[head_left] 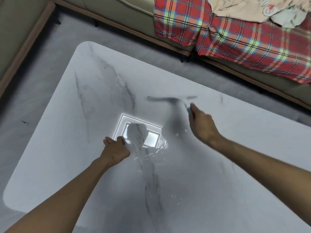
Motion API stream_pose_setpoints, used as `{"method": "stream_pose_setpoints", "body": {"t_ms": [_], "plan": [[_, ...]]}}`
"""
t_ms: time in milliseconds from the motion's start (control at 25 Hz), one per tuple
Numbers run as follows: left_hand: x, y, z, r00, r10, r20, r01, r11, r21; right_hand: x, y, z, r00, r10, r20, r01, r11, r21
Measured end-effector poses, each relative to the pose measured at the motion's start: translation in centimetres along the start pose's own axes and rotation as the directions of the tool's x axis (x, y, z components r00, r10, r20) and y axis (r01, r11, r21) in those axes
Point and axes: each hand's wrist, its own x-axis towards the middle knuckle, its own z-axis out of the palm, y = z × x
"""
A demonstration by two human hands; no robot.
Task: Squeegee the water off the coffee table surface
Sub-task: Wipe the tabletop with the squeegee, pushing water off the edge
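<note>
**Left grip resting on the bench, right grip clamped on the squeegee**

Left grip (pixel 116 148) sits nearest, on the middle of the white, grey-veined bench (pixel 50 165). Its thumb sticks out to the left and its fingers are loosely bent, with nothing seen in them. Whether the palm bears down on the top cannot be told.

Just right of it, thin streaks and beads of water (pixel 151 155) glint on the surface. A few more droplets lie nearer, toward the right. A bright square reflection of a ceiling light (pixel 153 138) lies just beyond the left grip, partly covered by a dark shadow.

Farther and to the right, the right grip (pixel 202 125) is closed round the handle of the squeegee (pixel 168 98). The tool is smeared by motion blur. Its long blade shows as a dark bar lying left to right on or just over the bench, beyond the fingers; contact cannot be made out.

Past the bench's far edge runs grey floor (pixel 50 47). Beyond that is a beige sofa (pixel 117 17) on dark legs. A red plaid blanket (pixel 235 36) is draped over its right part, and a crumpled pale garment (pixel 244 9) lies on top of the blanket.
</note>
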Motion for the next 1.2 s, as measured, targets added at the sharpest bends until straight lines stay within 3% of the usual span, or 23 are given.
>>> {"method": "stream_pose_setpoints", "body": {"t_ms": [160,400,720,960,1080,1200], "plan": [[0.5,-0.6,0.3,0.999,-0.017,0.032,0.016,1.0,0.021,8.1,-5.6,1.2,0.998,-0.053,-0.033,0.053,0.998,0.029],[0.3,-1.1,-0.1,0.999,-0.035,0.029,0.037,0.997,-0.066,1.1,-2.7,6.9,0.987,-0.157,0.037,0.159,0.986,-0.051],[-4.8,-6.0,4.6,0.968,0.191,-0.165,-0.189,0.982,0.028,-12.6,7.4,7.3,0.995,0.028,0.093,-0.02,0.996,-0.088],[-10.9,-9.9,6.3,0.949,0.178,-0.259,-0.231,0.954,-0.191,-16.8,7.7,6.4,0.995,0.09,-0.039,-0.085,0.988,0.127],[-13.8,-11.9,6.3,0.931,0.12,-0.345,-0.239,0.916,-0.323,-20.7,6.2,7.0,1.0,-0.009,-0.019,0.013,0.978,0.209],[-16.1,-14.2,7.1,0.909,0.0,-0.416,-0.192,0.887,-0.42,-24.3,5.2,9.6,0.965,-0.229,0.13,0.233,0.972,-0.019]]}}
